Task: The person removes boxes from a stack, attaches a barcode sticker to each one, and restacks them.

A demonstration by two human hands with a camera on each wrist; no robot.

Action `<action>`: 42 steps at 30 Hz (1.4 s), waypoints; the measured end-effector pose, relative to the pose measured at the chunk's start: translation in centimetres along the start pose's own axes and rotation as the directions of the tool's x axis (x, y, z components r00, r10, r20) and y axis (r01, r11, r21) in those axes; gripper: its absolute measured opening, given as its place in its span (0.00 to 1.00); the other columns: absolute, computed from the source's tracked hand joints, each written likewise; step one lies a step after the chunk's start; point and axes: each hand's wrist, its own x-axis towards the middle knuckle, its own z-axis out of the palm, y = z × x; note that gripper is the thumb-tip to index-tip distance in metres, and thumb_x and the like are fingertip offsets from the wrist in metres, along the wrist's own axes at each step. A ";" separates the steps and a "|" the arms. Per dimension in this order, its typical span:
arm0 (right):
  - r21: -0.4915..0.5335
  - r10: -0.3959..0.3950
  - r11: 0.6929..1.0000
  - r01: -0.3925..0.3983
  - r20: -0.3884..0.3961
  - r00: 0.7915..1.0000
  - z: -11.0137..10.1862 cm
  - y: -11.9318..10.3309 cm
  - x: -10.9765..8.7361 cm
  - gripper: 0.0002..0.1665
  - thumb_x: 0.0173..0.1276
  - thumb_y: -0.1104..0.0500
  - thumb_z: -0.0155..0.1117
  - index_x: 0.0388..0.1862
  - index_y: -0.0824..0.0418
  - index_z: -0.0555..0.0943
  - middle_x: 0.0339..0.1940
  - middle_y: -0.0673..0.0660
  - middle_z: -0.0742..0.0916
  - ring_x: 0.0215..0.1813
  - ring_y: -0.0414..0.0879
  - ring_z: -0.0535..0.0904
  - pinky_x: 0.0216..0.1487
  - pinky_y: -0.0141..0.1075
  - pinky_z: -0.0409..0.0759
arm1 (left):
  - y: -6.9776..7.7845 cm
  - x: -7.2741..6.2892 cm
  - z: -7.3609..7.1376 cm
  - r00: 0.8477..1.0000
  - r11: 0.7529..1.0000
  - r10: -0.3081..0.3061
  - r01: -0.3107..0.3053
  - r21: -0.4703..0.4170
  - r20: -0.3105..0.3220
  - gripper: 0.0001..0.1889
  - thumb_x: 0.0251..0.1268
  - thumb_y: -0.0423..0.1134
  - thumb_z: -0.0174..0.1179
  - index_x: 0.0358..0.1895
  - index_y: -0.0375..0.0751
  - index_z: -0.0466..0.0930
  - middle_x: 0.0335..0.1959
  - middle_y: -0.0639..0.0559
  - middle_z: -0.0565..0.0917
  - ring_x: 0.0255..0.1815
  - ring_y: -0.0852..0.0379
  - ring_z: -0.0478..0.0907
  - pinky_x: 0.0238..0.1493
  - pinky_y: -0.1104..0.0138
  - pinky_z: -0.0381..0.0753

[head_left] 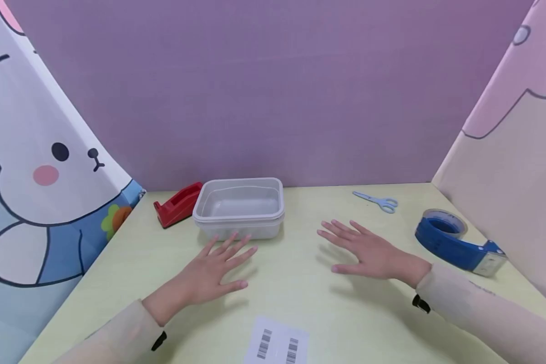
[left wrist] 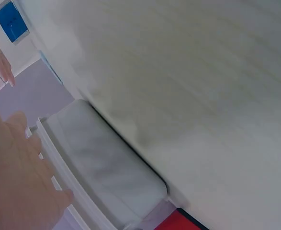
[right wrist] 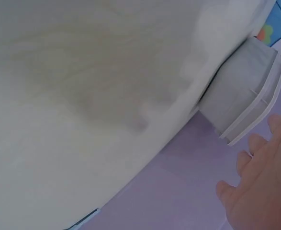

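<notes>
My left hand (head_left: 216, 273) hovers palm down over the table with fingers spread, just in front of a light grey plastic container (head_left: 238, 227). In the left wrist view the container (left wrist: 102, 163) lies beyond the fingertips of that hand (left wrist: 18, 172). To the right, my right hand (head_left: 368, 250) is also spread above the table, its fingers pointing toward the container's side. Both hands hold nothing, and their shadows fall on the tabletop. The right wrist view shows the right hand (right wrist: 264, 177) apart from the container (right wrist: 245, 86).
A red tape dispenser (head_left: 178, 205) stands left of the container. Light blue scissors (head_left: 377, 200) lie at the back right, and a blue tape gun with a tape roll (head_left: 455, 242) sits at the right. Near the front edge is a white sheet with barcodes (head_left: 277, 341). Walls enclose the table (head_left: 300, 293).
</notes>
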 end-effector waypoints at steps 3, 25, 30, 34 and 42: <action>-0.003 0.009 1.000 -0.009 0.009 1.000 -0.3 0.0 0.2 0.47 0.66 0.27 0.48 0.79 0.38 0.47 0.81 0.46 0.53 0.81 0.47 0.48 0.78 0.57 0.46 | 0.0 -0.1 -0.3 1.000 1.000 0.011 -0.010 0.015 -0.024 0.38 0.67 0.69 0.44 0.77 0.65 0.46 0.80 0.55 0.47 0.80 0.46 0.43 0.77 0.42 0.40; 0.169 0.088 0.981 -0.096 0.053 0.995 -3.9 -1.3 3.0 0.52 0.63 0.27 0.55 0.79 0.38 0.45 0.81 0.45 0.52 0.80 0.47 0.48 0.72 0.55 0.64 | -1.9 0.2 -4.1 0.994 0.997 -0.066 0.069 0.038 -0.092 0.50 0.55 0.67 0.62 0.78 0.63 0.44 0.81 0.58 0.42 0.81 0.47 0.39 0.77 0.44 0.49; 0.224 0.138 0.964 -0.145 0.048 0.989 -4.2 -1.5 4.1 0.53 0.63 0.30 0.58 0.79 0.40 0.45 0.81 0.47 0.53 0.80 0.48 0.51 0.75 0.52 0.60 | -2.8 0.3 -4.6 0.983 0.992 -0.124 0.119 -0.044 -0.136 0.55 0.51 0.61 0.68 0.78 0.59 0.43 0.80 0.52 0.47 0.80 0.45 0.45 0.72 0.41 0.58; 0.298 0.143 0.944 -0.140 0.010 0.990 -4.4 -1.6 5.0 0.52 0.64 0.33 0.61 0.79 0.44 0.48 0.80 0.49 0.57 0.78 0.50 0.55 0.76 0.51 0.59 | -3.7 0.5 -4.7 0.969 0.972 -0.201 0.178 -0.152 -0.147 0.57 0.50 0.58 0.71 0.78 0.59 0.40 0.80 0.51 0.48 0.79 0.44 0.46 0.68 0.41 0.65; 0.433 0.176 0.892 -0.128 -0.073 0.982 -3.6 -1.4 6.8 0.49 0.63 0.39 0.66 0.77 0.54 0.57 0.76 0.55 0.66 0.73 0.56 0.66 0.73 0.50 0.65 | -6.0 0.6 -4.4 0.923 0.877 -0.360 0.284 -0.388 -0.135 0.60 0.50 0.54 0.72 0.78 0.62 0.34 0.80 0.47 0.47 0.78 0.39 0.49 0.63 0.39 0.69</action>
